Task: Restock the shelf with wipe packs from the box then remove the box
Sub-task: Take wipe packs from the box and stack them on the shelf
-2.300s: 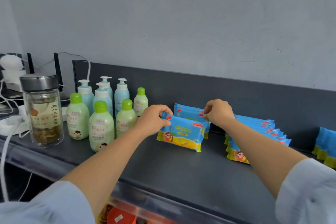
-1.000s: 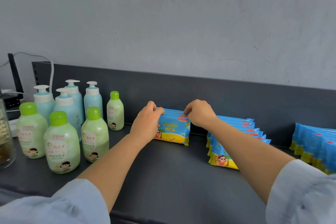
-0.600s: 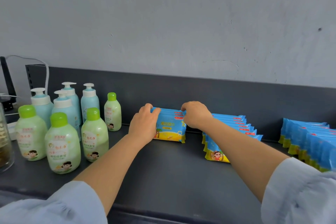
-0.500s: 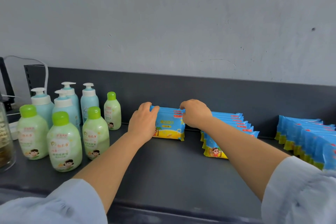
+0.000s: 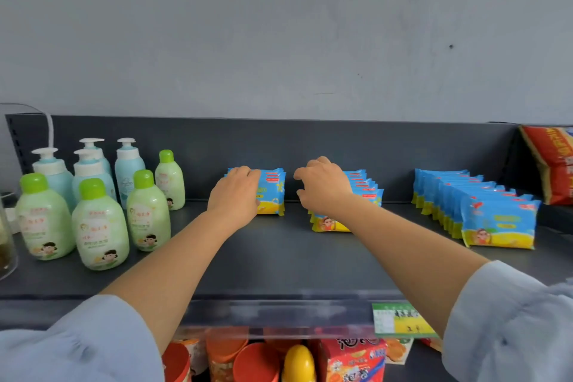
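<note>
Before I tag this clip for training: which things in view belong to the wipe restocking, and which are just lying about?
Job: left stack of wipes, held by left hand; right hand, free beside it; middle row; right row; shelf. Box not in view.
Lying about: green bottles; pump bottles; red bag; snacks below; price tag.

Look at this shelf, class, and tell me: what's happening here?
A person is stocking blue wipe packs on a dark shelf. The left hand holds the left end of a small stack standing at the back. The right hand hovers just off its right side, fingers loosely curled, holding nothing. A middle row and a far-right row of packs stand alongside, with lotion bottles to the left. No box is in view.
</note>
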`<action>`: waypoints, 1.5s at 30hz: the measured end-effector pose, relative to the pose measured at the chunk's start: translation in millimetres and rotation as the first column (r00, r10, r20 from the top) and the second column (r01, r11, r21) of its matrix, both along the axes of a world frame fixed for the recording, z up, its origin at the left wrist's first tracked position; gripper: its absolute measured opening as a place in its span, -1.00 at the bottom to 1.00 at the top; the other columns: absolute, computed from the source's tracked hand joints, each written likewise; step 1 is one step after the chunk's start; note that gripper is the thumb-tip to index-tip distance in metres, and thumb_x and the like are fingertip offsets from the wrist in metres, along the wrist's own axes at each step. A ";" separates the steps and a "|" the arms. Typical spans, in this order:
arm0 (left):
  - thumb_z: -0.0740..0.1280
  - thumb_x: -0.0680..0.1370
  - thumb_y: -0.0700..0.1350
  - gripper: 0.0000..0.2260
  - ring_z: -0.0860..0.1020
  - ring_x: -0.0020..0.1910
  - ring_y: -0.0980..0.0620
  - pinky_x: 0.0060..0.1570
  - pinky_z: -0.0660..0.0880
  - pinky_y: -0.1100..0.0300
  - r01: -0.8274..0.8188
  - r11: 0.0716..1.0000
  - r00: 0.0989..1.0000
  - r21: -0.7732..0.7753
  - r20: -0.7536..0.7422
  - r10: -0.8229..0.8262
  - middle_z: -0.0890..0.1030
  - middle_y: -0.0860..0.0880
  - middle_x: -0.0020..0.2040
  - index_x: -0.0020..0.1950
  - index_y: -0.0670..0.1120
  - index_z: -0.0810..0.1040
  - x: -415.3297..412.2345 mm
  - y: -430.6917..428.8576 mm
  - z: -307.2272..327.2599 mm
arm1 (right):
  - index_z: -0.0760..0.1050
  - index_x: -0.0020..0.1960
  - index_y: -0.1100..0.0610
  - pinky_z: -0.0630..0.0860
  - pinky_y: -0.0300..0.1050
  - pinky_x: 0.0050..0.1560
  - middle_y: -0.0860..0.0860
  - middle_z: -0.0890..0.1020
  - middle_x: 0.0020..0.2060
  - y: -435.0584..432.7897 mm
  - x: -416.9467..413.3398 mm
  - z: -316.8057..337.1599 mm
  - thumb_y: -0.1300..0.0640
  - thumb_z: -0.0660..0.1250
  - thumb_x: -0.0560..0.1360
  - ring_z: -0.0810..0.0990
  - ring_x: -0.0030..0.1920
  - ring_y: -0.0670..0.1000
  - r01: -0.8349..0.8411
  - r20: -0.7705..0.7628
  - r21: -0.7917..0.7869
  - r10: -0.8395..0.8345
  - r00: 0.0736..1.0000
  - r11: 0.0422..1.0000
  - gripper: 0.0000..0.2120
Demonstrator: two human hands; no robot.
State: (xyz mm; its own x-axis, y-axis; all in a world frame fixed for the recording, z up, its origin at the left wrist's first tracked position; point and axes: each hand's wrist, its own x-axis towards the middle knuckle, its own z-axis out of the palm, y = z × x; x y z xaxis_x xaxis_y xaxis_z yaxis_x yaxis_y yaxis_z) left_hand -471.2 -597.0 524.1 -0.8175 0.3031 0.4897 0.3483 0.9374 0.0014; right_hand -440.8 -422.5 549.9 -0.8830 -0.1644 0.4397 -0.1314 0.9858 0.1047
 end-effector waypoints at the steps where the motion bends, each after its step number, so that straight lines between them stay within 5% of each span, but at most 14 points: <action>1: 0.35 0.54 -0.08 -0.51 0.37 0.30 -0.03 0.10 0.44 0.07 0.006 1.000 1.000 0.005 0.002 -0.006 0.40 -0.04 0.32 0.43 -0.07 0.29 7.9 5.6 1.4 | 0.48 0.24 0.07 0.36 -0.10 0.10 0.06 0.52 0.13 6.6 7.7 -0.6 0.08 0.23 0.54 0.40 0.19 0.10 0.007 -0.004 -0.004 -0.007 1.000 1.000 -0.71; 27: 0.33 0.56 -0.09 -0.55 0.35 0.34 -0.08 0.24 0.43 0.03 0.311 0.950 0.948 0.003 0.073 -0.310 0.42 -0.07 0.31 0.42 -0.11 0.32 270.1 271.4 -48.3 | 0.44 0.30 0.07 0.41 -0.02 0.15 0.08 0.50 0.20 275.1 308.2 -70.0 0.06 0.24 0.54 0.38 0.26 0.13 0.327 0.147 -0.020 -0.321 0.935 0.945 -0.66; 45: 0.31 0.56 -0.10 -0.64 0.36 0.29 -0.08 0.16 0.44 0.04 0.592 0.804 0.773 -0.051 0.318 -0.549 0.43 -0.06 0.26 0.33 -0.09 0.36 342.6 398.6 -160.3 | 0.47 0.24 0.08 0.47 -0.01 0.11 0.08 0.52 0.15 384.5 445.5 -179.1 0.13 0.24 0.52 0.40 0.26 0.12 0.667 0.394 -0.036 -0.603 0.694 0.745 -0.71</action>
